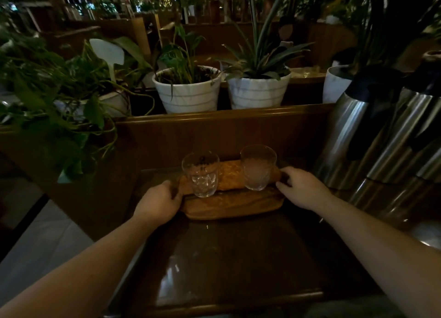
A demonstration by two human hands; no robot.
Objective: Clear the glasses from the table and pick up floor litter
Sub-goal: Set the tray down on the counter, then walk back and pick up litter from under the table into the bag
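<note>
2 glasses, one (202, 173) left, one (258, 167) right, stand upright on a wooden tray (235, 204) on the dark table (226, 258). The left hand (159, 202) and right hand (301, 189) grip the tray's ends, fingers curled.

Both hands (158, 204) (301, 190) forward, fingers curled

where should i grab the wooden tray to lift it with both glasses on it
Grip the wooden tray at its two short ends, coming in from either side, as the left hand and right hand are placed now. It is long and flat, and the two glasses stand upright near its back edge, so end grips probably keep it level.
</note>
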